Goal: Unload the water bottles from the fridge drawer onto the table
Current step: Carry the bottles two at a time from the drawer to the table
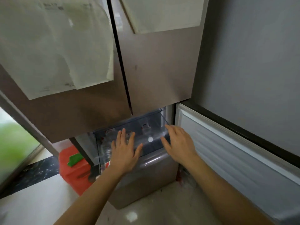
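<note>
Evidently the unloading is barely beginning: the left hand (124, 149) and right hand (178, 143) are hovering, fingers spread and gripping nothing, over the fridge drawer (155, 144), where the water bottles (106, 147) are lying unmoved.

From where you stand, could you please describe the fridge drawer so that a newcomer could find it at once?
Start at the tall brown fridge with paper sheets on its upper doors. Below those doors, beside the open white-lined lower door, a clear plastic drawer juts out, with both open hands, left hand and right hand, at its front. It alone is see-through, showing clear water bottles.
</note>
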Available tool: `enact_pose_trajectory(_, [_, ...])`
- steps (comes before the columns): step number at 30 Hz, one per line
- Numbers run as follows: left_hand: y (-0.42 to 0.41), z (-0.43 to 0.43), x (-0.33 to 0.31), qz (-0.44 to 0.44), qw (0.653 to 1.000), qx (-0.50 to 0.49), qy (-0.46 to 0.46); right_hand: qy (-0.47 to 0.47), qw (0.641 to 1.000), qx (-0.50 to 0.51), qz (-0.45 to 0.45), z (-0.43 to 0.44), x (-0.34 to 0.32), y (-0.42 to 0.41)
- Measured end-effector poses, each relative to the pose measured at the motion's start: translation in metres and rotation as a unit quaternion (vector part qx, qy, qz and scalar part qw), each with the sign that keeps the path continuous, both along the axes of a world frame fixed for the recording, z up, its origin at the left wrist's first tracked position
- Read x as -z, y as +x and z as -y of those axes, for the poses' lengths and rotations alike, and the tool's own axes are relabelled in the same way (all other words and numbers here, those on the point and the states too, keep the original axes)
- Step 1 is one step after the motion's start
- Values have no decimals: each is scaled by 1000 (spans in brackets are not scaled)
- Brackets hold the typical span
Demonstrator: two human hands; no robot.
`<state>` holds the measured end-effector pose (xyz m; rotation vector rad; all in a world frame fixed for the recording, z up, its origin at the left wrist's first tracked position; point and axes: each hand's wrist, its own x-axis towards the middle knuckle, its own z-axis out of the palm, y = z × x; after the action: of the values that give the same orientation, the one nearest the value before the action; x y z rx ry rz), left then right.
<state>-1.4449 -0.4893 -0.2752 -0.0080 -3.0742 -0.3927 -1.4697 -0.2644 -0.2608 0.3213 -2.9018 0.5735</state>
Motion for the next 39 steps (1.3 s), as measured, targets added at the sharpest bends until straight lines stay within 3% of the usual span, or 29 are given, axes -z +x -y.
enact_pose_trajectory(10, [-50,0,67,156,984,-90,10,107,973,-125,165,-2,55,-110])
enact_pose_trajectory(19, [-93,42,124,280,954,-91,48,115,921,-152,340,47,119,-161])
enact_pose_trajectory(27, [-131,42,154,291,954,-74,-5,97,908,-133,386,80,157,-192])
enact_pose_trajectory(32, [-146,37,164,333,939,-72,54,101,906,-123,392,80,169,-198])
enact_pose_trajectory(39, [-140,35,131,302,942,-87,116,74,901,-157,398,66,147,-191])
